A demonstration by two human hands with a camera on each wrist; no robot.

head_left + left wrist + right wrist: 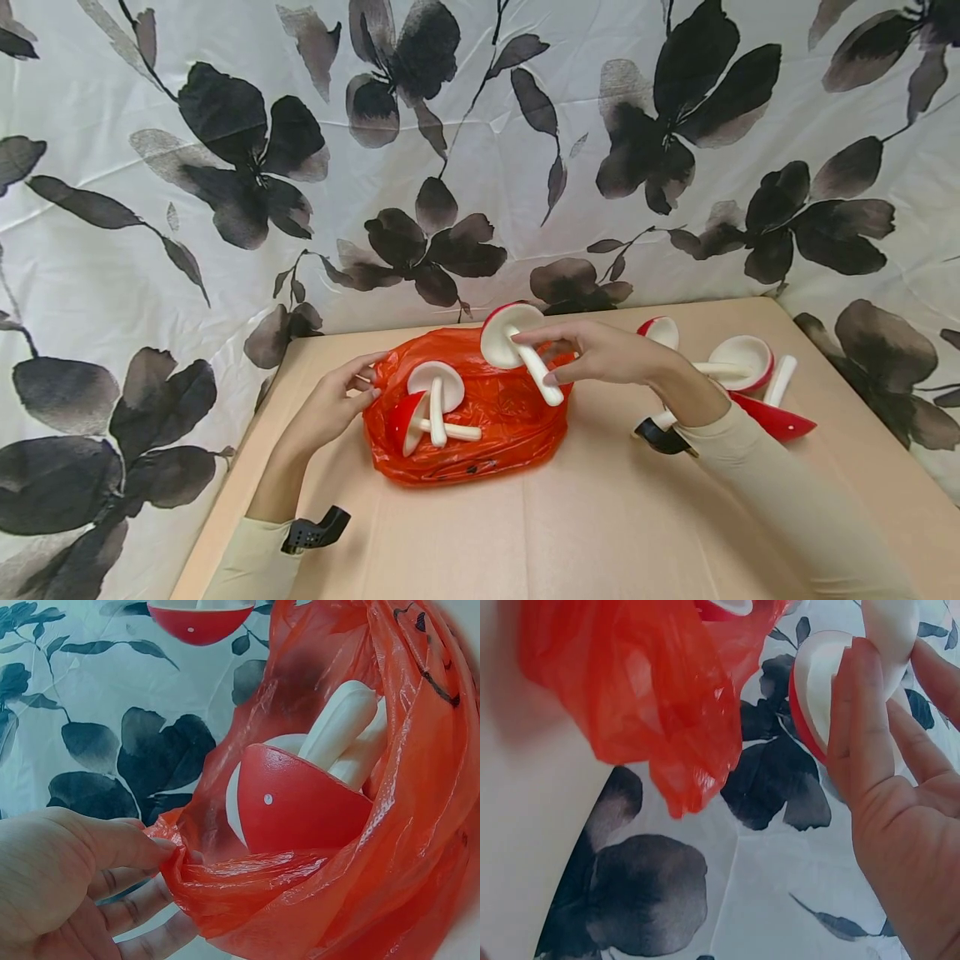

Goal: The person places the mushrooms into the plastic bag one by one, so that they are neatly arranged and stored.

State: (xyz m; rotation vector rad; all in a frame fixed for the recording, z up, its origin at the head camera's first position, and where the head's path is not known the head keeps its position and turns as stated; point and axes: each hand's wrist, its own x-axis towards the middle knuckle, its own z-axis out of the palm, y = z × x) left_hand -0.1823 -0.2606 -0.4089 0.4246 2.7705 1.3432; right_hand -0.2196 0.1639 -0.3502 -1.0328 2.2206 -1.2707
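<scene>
- Sleeves (787, 500) with black devices (318, 532) near both wrists.
- Red plastic bag (510, 450) on beige table (525, 542), with open mouth and two crossed mushrooms (407, 417) inside.
- Left hand (337, 406), with bag's edge pinched between thumb and fingers.
- Right hand (607, 350), with third mushroom (497, 336) held by its stem, above bag.
- More mushrooms (776, 418) at right, on table.
- Flowered cloth (525, 167) behind.

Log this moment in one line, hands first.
left hand: pinches red bag's edge | right hand: holds mushroom near bag | inside bag: two mushrooms | on table, right: more mushrooms
</scene>
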